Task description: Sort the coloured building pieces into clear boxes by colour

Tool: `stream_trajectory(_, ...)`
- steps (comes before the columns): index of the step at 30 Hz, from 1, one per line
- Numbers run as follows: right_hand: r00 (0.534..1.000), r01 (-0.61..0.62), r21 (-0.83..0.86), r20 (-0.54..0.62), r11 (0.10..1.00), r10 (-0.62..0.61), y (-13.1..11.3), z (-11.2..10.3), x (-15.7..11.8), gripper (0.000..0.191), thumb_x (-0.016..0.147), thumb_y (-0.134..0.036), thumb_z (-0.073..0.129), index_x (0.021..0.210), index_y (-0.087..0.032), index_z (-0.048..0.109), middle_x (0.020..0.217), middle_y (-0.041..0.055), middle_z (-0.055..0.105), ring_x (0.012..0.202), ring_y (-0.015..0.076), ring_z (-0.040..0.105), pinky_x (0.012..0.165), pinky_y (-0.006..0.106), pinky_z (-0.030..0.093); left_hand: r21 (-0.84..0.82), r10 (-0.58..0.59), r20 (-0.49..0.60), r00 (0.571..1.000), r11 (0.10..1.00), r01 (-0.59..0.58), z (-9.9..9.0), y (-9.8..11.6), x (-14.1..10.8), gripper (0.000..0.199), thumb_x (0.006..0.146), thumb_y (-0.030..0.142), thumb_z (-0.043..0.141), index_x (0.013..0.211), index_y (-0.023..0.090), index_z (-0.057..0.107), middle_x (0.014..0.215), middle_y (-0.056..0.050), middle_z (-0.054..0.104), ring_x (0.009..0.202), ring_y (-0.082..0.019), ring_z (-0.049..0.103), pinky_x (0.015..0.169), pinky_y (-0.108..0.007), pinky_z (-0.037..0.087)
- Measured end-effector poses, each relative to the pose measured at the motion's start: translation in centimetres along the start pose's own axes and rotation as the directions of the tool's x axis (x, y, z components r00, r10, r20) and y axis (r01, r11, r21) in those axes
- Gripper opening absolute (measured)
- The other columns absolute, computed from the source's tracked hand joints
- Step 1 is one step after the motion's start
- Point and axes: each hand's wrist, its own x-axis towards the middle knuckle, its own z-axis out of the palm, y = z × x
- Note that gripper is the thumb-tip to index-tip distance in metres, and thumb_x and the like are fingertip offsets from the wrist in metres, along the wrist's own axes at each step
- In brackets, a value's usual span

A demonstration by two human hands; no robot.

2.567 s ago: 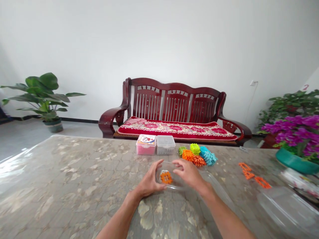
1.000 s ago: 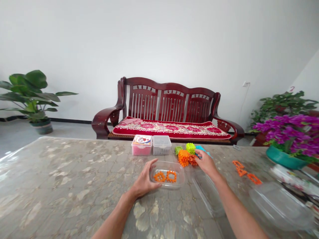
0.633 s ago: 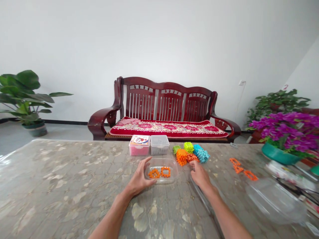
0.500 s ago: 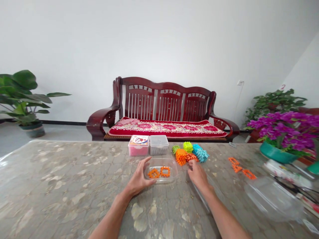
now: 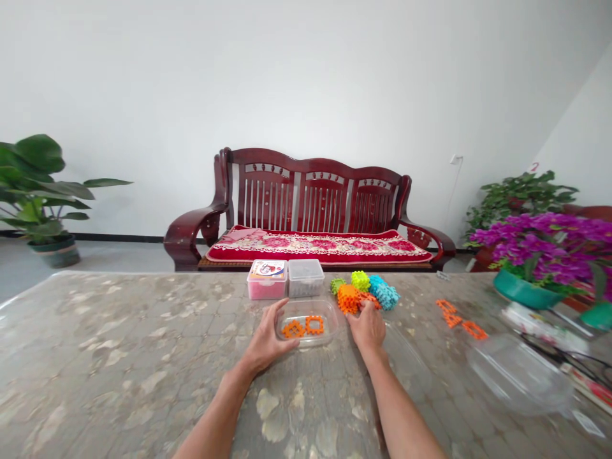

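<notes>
Cupped around the left end of a clear plastic container [image 5: 313, 343] is my left hand [image 5: 269, 335], thumb at the near rim and fingers at the far side. Two flat orange toothed building pieces, a lattice one [image 5: 293, 329] and a square frame [image 5: 314, 325], lie inside it. My right hand [image 5: 368, 328] is at the front of an orange stack of pieces [image 5: 348, 298], thumb and forefinger apart. Loose orange-red pieces [image 5: 369, 298] touch the area by its fingertips, partly hidden. Blue pieces [image 5: 384, 292], yellow-green pieces [image 5: 360, 280] and green pieces [image 5: 337, 285] are grouped behind.
A pink box with a printed lid [image 5: 268, 280] and a greyish clear box [image 5: 306, 278] stand behind the container. Rightward lie orange pieces [image 5: 449, 313], a clear tub [image 5: 521, 376] and a purple flower pot [image 5: 526, 290]. A clear lid [image 5: 406, 357] lies beside my right forearm.
My right hand has shifted left, from the orange-red pieces towards the front of the orange stack, and its thumb now stands out from the forefinger. My left hand stays on the container.
</notes>
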Motion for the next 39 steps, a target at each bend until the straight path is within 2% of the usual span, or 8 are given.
stream_trajectory(3, 0.999, -0.012, 0.017, -0.037, 1.0, 0.013, -0.3, 0.2, -0.1, 0.048, 0.078, -0.045, 0.067, 0.117, -0.018, 0.056, 0.104, 0.0194, 0.071, 0.1, 0.0326, 0.067, 0.083, 0.041, 0.049, 0.002, -0.008, 0.004, 1.0, 1.0, 0.008, 0.1, 0.0, 0.0, 0.084, 0.064, 0.035, 0.082, 0.139, 0.023, 0.047, 0.137, -0.012, 0.049, 0.125, -0.033, 0.054, 0.109, -0.05, 0.045)
stream_trajectory(8, 1.0, -0.01, -0.013, -0.018, 1.0, 0.01, -0.7, -0.1, 0.0, 0.05, 0.079, -0.045, 0.065, 0.12, -0.017, 0.056, 0.112, 0.021, 0.069, 0.107, 0.0351, 0.064, 0.088, 0.045, 0.046, 0.014, -0.007, 0.025, 1.0, 1.0, 0.007, 0.0, -0.1, 0.0, 0.083, 0.065, 0.032, 0.081, 0.14, 0.023, 0.045, 0.137, -0.012, 0.048, 0.126, -0.033, 0.054, 0.109, -0.05, 0.044)
stream_trajectory(16, 1.0, -0.003, -0.038, -0.029, 0.999, 0.001, -0.6, 0.0, 0.2, 0.057, 0.076, -0.045, 0.07, 0.124, -0.019, 0.055, 0.113, 0.0199, 0.069, 0.107, 0.0338, 0.063, 0.088, 0.043, 0.045, 0.03, 0.017, 0.032, 0.999, 0.999, -0.018, 0.0, 0.2, 0.0, 0.081, 0.066, 0.034, 0.08, 0.138, 0.022, 0.046, 0.136, -0.013, 0.048, 0.126, -0.034, 0.053, 0.109, -0.052, 0.043)
stream_trajectory(23, 0.999, -0.045, -0.073, -0.02, 0.996, 0.044, -0.9, 0.2, 0.5, 0.046, 0.08, -0.034, 0.068, 0.121, -0.017, 0.056, 0.113, 0.014, 0.07, 0.109, 0.0292, 0.061, 0.088, 0.037, 0.041, 0.071, 0.028, 0.027, 0.999, 0.997, -0.03, 0.0, 0.3, 0.1, 0.079, 0.065, 0.034, 0.078, 0.137, 0.021, 0.046, 0.134, -0.012, 0.05, 0.124, -0.033, 0.054, 0.109, -0.052, 0.043)
stream_trajectory(34, 0.998, -0.065, -0.062, -0.015, 0.996, 0.064, -0.9, 0.4, 0.7, 0.054, 0.077, -0.043, 0.072, 0.122, -0.017, 0.055, 0.112, 0.0131, 0.07, 0.108, 0.0294, 0.062, 0.087, 0.036, 0.043, 0.061, 0.032, 0.02, 0.999, 0.998, -0.034, 0.0, 0.1, 0.0, 0.079, 0.065, 0.031, 0.078, 0.137, 0.021, 0.047, 0.134, -0.012, 0.05, 0.124, -0.033, 0.054, 0.108, -0.051, 0.043)
stream_trajectory(39, 0.998, -0.063, -0.079, -0.003, 0.995, 0.063, -1.1, -0.1, 0.8, 0.052, 0.079, -0.041, 0.068, 0.123, -0.017, 0.055, 0.11, 0.0138, 0.071, 0.107, 0.0296, 0.063, 0.087, 0.037, 0.043, 0.074, 0.027, 0.034, 0.999, 0.997, -0.03, 0.0, -0.2, 0.0, 0.081, 0.065, 0.033, 0.079, 0.138, 0.021, 0.046, 0.135, -0.012, 0.049, 0.124, -0.034, 0.053, 0.109, -0.052, 0.042)
